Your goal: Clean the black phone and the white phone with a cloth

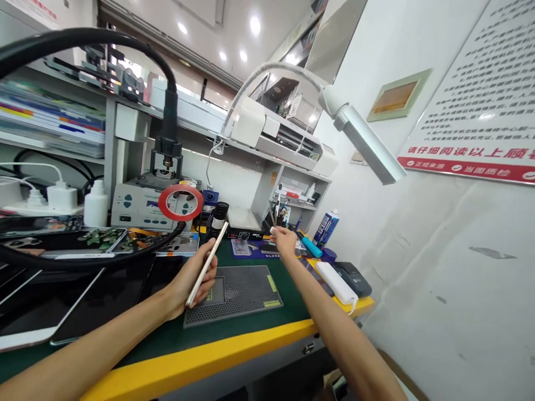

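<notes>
My left hand (208, 274) grips a thin, pale-edged phone (207, 265), tilted and seen almost edge-on. It is held above a grey perforated mat (246, 289) on the green bench top. My right hand (285, 241) reaches to the back of the bench with its fingers pinched together. A small white bit shows at the fingertips, and thin metal tips stand just above them; I cannot make out what is held. Behind that hand is a group of pens and tools (284, 213). A turquoise tube-like item (311, 247) lies to its right.
A hot-air station (144, 203), a roll of red tape (180, 203) and a black cable arch over the left side. Dark tablets (29, 303) cover the left bench. A spray can (327, 227) and white power strip (337, 282) sit right. A lamp (368, 142) hangs above.
</notes>
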Demonstrator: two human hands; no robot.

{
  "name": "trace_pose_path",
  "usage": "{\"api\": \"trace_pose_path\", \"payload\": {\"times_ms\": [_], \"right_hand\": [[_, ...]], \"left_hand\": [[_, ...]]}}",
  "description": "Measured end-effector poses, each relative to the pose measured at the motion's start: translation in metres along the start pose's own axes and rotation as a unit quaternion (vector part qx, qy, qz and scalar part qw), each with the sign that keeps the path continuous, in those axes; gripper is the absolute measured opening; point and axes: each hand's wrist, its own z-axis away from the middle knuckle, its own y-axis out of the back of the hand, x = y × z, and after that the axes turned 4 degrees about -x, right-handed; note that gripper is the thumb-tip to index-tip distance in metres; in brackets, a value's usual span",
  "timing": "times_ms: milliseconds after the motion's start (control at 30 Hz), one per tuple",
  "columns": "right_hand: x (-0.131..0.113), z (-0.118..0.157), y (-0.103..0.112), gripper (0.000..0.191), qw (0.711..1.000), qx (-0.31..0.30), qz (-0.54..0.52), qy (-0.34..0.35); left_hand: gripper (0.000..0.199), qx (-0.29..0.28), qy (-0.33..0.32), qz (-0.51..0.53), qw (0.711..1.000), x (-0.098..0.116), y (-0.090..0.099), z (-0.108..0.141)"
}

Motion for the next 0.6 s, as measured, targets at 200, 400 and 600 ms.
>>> {"api": "trace_pose_path", "payload": {"times_ms": [200,400,600], "right_hand": [[-0.038,-0.062,0.057,0.033,0.997,0.028,0.063,-0.025],[-0.037,-0.085,0.060,0.034,0.994,-0.020,0.103,-0.017],[-0.023,-0.092,0.057,0.035,0.987,-0.051,0.150,-0.006]], "left_hand": [[0.056,0.023,-0.010,-0.011,1.000,0.000,0.000,-0.001],[0.055,0.019,-0.012,-0.003,1.000,0.002,0.000,0.001],[0.054,0.016,-0.002,0.001,1.000,0.002,-0.001,0.003]]}}
